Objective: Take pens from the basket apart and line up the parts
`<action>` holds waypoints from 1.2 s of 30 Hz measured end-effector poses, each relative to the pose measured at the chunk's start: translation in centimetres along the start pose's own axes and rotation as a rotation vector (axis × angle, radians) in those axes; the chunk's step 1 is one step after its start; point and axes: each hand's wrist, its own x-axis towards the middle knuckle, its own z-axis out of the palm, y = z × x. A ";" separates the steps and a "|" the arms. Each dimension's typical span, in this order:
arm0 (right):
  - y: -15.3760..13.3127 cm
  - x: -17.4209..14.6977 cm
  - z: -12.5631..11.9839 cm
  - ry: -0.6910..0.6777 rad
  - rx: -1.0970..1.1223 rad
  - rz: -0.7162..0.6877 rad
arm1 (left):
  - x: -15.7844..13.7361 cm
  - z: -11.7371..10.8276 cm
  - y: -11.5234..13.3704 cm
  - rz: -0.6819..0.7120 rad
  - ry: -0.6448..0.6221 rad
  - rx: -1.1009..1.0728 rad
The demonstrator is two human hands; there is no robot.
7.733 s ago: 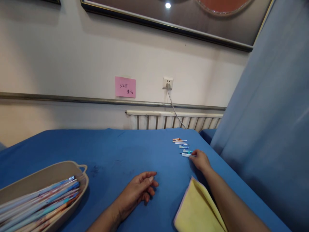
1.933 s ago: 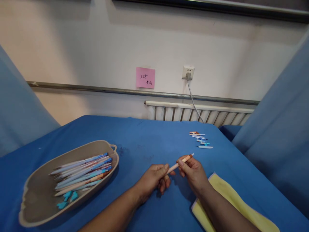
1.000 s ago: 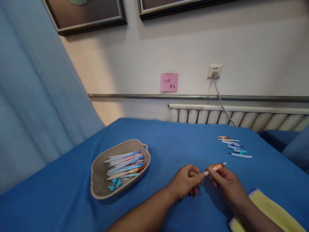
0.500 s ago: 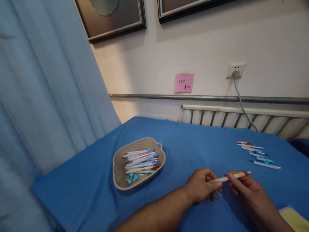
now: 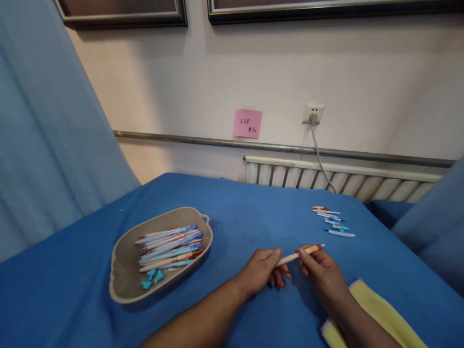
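Observation:
Above the blue cloth [image 5: 232,212], both hands hold one slim peach pen [image 5: 290,258] with a brown section near its right end. My left hand [image 5: 259,270] pinches the left end between thumb and fingers. Toward the brown part, my right hand [image 5: 319,270] has its thumb and fingertips closed on the barrel. Left of the hands stands a beige basket [image 5: 121,261] with several pens [image 5: 170,246] in blue, white and peach, lying side by side. Small turquoise pieces [image 5: 152,279] lie in its near part. What the left fingertips cover cannot be made out.
Several loose pens and pen parts [image 5: 340,234] lie at the table's right. A folded yellow cloth [image 5: 380,309] is under my right forearm. Behind are a radiator [image 5: 279,174], a plugged-in cable [image 5: 319,154] and a pink note [image 5: 247,123]. A blue curtain [image 5: 43,121] hangs left.
The view has turned right and down, so the basket and table things appear further left, and more yellow cloth shows. Both hands still grip the pen, with the right hand slightly further along it.

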 end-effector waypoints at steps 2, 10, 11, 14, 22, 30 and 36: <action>0.1 0.1 0.0 -0.013 0.016 -0.005 | 0.1 -0.2 0.1 0.013 0.008 -0.002; -0.1 0.1 0.3 -0.069 0.017 -0.031 | -0.1 -0.3 0.3 0.010 0.011 0.083; -0.2 0.1 0.4 -0.072 0.014 -0.032 | -0.1 -0.3 0.3 0.013 0.020 0.080; -0.2 0.2 0.3 -0.032 0.026 -0.017 | 0.0 -0.4 0.4 0.013 0.036 0.073; 0.2 1.0 -0.2 0.166 0.226 0.053 | 0.2 -0.6 0.7 0.014 0.139 0.098; 0.5 1.2 0.0 0.068 0.118 0.112 | 0.3 -0.5 0.5 0.021 0.119 0.121; -0.2 2.3 -2.0 0.263 0.074 0.085 | 0.5 -0.6 0.5 0.016 0.136 0.152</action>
